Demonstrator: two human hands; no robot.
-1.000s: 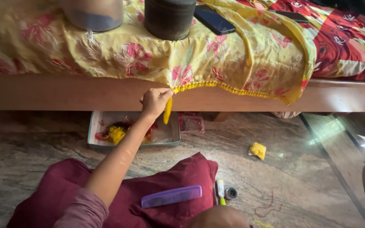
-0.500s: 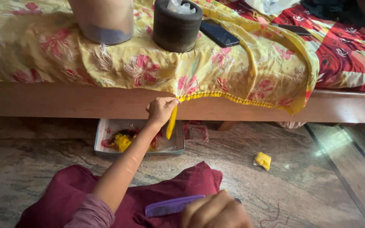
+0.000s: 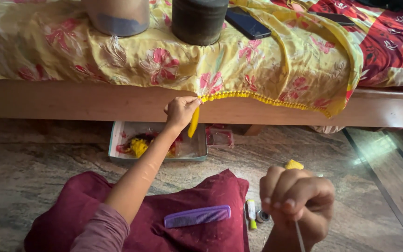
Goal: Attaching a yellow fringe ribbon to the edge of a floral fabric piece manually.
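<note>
A: Nearest item?
B: Right hand [image 3: 297, 198], fisted, pinching a thin pale needle-like tool [image 3: 299, 235]. Beside it, a purple plastic comb [image 3: 197, 216] on maroon cloth [image 3: 201, 196].
A: Farther?
B: Left hand [image 3: 180, 112], closed on a yellow tassel [image 3: 193, 122] at the floral yellow fabric's beaded edge [image 3: 257, 97], above a shallow tray of threads [image 3: 197, 154].

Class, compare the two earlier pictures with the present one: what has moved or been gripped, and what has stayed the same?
The right hand has risen into view as a closed fist, pinching a thin pale strand or needle; which one is unclear. The left hand still pinches the yellow tassel at the cloth's fringed edge. The purple comb stays on the maroon cloth, and the tray stays under the bed.
</note>
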